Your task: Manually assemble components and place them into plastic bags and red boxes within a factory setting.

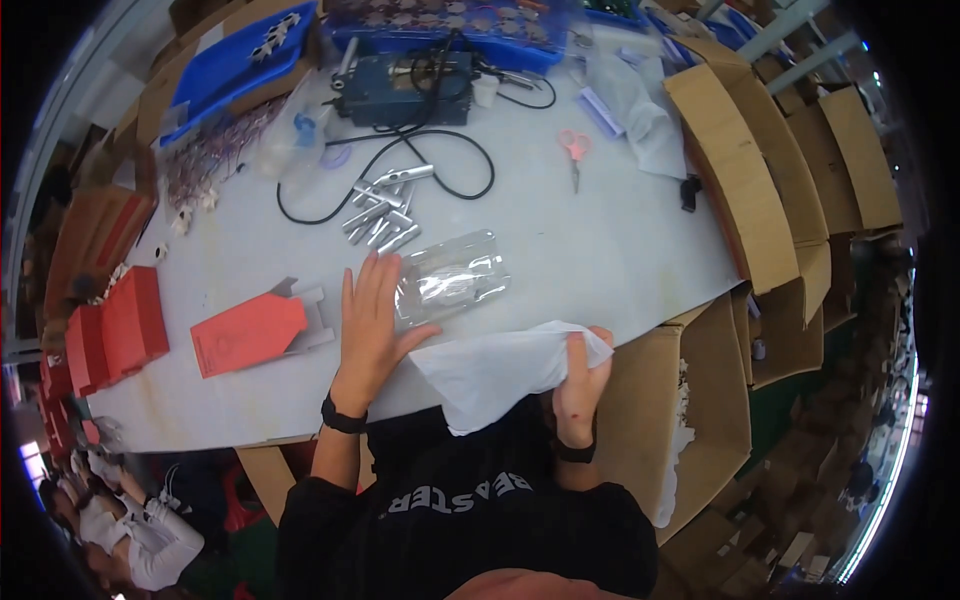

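Note:
My left hand (370, 320) lies with its fingers stretched out at the left edge of a clear plastic blister tray (455, 275); its fingertips seem to touch the tray's rim. A thin white cloth or sheet (495, 370) hangs at the table's near edge. My right hand (582, 385) pinches its right corner between thumb and fingers. Just beyond my left hand is a loose pile of silver metal tubes (390, 210). To the left, a flattened red box (250, 332) with grey flaps rests on the white tabletop (560, 260).
Pink-handled scissors (574, 150) and a crumpled clear bag (640, 105) lie at the far right. A dark blue electrical device (405, 90) with looping black cable stands at the back. Open cardboard boxes (715, 400) line the right edge; red boxes (120, 325) stand left.

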Available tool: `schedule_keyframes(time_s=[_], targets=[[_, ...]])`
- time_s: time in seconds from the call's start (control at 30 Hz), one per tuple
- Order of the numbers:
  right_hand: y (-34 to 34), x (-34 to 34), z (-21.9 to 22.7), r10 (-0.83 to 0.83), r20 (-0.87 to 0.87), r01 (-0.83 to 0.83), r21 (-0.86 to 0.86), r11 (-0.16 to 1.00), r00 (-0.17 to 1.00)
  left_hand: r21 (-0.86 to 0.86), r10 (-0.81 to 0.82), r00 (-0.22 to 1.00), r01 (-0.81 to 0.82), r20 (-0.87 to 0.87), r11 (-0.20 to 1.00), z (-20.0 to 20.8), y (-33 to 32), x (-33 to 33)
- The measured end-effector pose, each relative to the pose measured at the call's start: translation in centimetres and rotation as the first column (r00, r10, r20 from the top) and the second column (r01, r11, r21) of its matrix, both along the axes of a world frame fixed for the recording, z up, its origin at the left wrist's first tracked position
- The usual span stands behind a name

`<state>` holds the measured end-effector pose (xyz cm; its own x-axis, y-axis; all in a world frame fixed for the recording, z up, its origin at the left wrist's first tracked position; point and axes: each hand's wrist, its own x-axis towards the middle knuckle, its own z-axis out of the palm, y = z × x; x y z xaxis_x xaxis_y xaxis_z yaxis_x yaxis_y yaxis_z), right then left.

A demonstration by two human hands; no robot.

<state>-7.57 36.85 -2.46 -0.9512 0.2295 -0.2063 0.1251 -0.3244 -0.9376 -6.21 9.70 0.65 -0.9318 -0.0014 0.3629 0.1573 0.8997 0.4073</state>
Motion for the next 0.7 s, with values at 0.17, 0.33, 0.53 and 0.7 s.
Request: schedule_keyframes(time_s=[0.17,0.33,0.53,0.7], targets=[[-3.3,1.2,-1.3,0.140,0.065,-0.147,0.118,0.982,0.988,0.228,0.157,0.985,-0.136,-0.076,0.964,-0.8,-2.2,6.0],[-5.8,2.4,-1.7,0.331,-0.029,-0.324,0.141,0.936,0.943,0.485,-0.171,0.977,0.090,0.124,0.870,0.4,-0.1,10.2],[-5.3,1.3,1.4,0.704,-0.251,-0.038,0.930,0.367,0.664,0.060,0.087,0.979,-0.099,0.185,0.993,-2.5,0.3,10.9],[-3.2,2.4,0.7,0.671,-0.175,-0.653,0.156,0.741,0.720,0.240,0.114,0.981,-0.150,0.160,0.959,-4.6,-0.4,11.9]])
